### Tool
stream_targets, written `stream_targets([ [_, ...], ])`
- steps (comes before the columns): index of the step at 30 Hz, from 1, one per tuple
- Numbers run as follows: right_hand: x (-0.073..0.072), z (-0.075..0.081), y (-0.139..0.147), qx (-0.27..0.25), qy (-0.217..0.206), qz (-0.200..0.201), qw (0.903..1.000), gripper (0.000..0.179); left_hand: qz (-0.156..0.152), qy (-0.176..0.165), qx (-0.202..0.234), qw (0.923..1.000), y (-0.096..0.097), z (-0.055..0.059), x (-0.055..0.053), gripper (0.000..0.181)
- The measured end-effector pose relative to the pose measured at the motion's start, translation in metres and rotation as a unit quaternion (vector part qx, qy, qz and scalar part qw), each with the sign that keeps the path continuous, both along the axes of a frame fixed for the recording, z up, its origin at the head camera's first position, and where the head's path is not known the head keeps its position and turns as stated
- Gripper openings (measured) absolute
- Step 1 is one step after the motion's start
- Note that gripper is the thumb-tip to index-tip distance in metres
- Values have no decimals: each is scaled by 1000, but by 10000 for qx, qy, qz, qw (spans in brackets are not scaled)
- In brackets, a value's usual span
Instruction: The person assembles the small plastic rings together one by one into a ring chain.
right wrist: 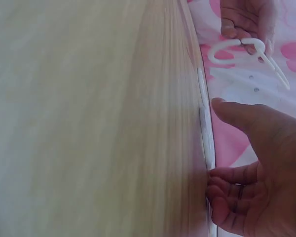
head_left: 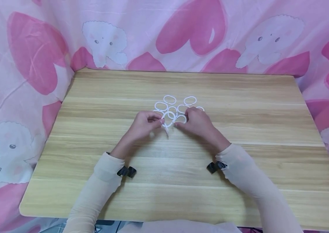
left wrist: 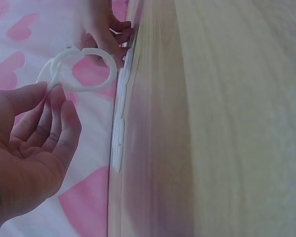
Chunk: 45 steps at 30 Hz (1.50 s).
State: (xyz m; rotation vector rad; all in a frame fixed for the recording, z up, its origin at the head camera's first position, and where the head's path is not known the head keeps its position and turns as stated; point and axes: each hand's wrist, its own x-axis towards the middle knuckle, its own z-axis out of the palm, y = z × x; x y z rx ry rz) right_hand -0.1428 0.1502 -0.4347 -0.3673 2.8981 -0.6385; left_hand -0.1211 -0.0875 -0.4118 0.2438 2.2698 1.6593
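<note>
Between thumb and fingertips, my left hand (head_left: 144, 123) pinches a pair of white plastic chain links (left wrist: 113, 68), one hooked through the other. They are held up above the table, and the left wrist view shows a small gap in the rim of one. My right hand (head_left: 197, 121) reaches down at the right side of a group of loose white oval links (head_left: 164, 100) lying flat. Its bent fingertips touch down among the links, while the thumb (right wrist: 232, 111) stands well apart from them. Part of the group is hidden behind both hands.
A wood-grain table (head_left: 176, 181) carries everything. Behind it and at both sides hangs a pink curtain (head_left: 141, 32) with hearts and white cartoon animals. Each sleeve cuff bears a small black wrist camera (head_left: 127, 171).
</note>
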Motion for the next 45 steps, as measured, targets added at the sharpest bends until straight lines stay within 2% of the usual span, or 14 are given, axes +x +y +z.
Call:
stream_targets([
  [4, -2, 1, -5, 238, -77, 74, 9997, 56, 6, 0, 4, 10000, 0, 0, 0, 16],
  [7, -2, 3, -6, 193, -239, 109, 9995, 56, -10, -6, -45, 10000, -1, -1, -2, 16],
  [13, 0, 5, -4, -243, -565, 89, 9981, 54, -19, -91, -106, 9999, -2, 1, -1, 17],
  [19, 0, 3, -2, -649, -550, 289, 9960, 58, 15, -74, -148, 9999, -1, 1, -2, 15],
  [26, -2, -4, 3, -1581, -621, 405, 9846, 48, 52, -39, -141, 9999, -1, 0, -2, 15],
  [31, -4, -8, 8, -2300, -448, 381, 9714, 36, 38, -11, -139, 9999, -1, -1, -2, 14],
  [34, -4, -7, 8, -2750, -630, 177, 9592, 29, 4, 53, -157, 9999, -1, -2, -2, 13],
  [39, -3, -1, 5, -3471, -1216, -316, 9294, 25, -77, 198, -159, 9996, -1, -4, -2, 13],
  [42, -2, 2, 2, -3877, -1581, -485, 9068, 26, -106, 246, -111, 9996, 0, -4, -2, 12],
  [45, -2, 3, -1, -4059, -1818, -599, 8936, 28, -124, 280, -73, 9995, 0, -5, -2, 11],
])
